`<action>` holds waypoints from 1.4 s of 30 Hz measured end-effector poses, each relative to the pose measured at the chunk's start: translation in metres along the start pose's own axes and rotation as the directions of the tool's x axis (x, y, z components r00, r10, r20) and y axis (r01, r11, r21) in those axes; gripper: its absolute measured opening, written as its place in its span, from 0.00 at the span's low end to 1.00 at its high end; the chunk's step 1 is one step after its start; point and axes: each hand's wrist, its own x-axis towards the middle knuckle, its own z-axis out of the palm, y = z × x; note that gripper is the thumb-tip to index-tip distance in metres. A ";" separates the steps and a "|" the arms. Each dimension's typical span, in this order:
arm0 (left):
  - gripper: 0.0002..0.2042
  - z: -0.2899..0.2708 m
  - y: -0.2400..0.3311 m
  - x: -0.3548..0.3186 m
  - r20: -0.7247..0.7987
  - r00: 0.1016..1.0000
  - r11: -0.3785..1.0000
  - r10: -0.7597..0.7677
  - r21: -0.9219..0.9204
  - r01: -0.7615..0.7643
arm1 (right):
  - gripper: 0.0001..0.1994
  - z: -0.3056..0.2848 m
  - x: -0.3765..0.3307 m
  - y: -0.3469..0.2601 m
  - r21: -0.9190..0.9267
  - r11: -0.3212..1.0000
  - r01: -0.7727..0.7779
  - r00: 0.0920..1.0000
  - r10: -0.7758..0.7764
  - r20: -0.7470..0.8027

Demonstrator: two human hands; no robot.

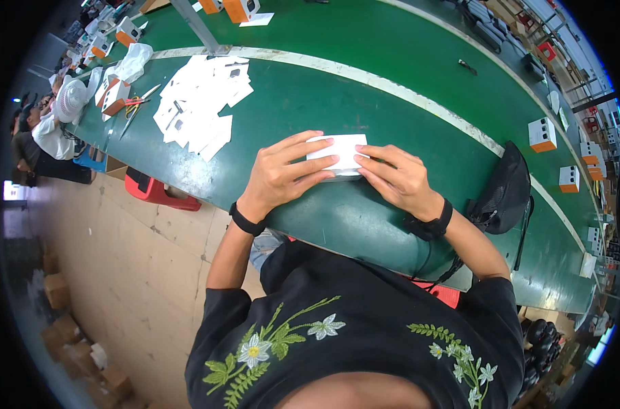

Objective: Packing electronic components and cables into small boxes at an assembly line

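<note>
In front of me at the near side of the green table (282, 112), a small white rectangular piece (342, 158) lies between my two hands. It looks like folded paper or a flat box; I cannot tell which. My left hand (280, 168) presses its fingertips on the left part of it. From the other side, my right hand (400, 176) grips the right edge with bent fingers. A paler lower edge shows beneath its near side. The thumbs are partly hidden.
Loose white printed sheets (201, 102) are spread to the left, with a red-handled tool (135, 101) and an orange-and-white box (115, 97) beyond. A black bag (506, 194) lies at the right. A metal post (199, 26) rises behind the sheets. A red stool (156, 193) stands left.
</note>
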 end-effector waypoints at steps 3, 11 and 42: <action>0.18 -0.005 0.006 0.007 0.088 0.996 1.000 0.017 0.024 -0.019 | 0.17 -0.008 -0.001 -0.007 -0.028 0.998 -0.053 0.998 0.053 0.019; 0.29 -0.028 0.007 0.007 0.349 0.937 0.996 0.017 0.072 -0.045 | 0.18 -0.004 0.012 0.008 0.214 0.911 -0.351 0.908 0.276 0.315; 0.43 0.071 -0.326 0.194 0.001 0.538 0.499 -0.843 0.375 0.781 | 0.23 -0.170 -0.084 0.403 -0.800 0.162 -0.577 0.543 0.808 -0.228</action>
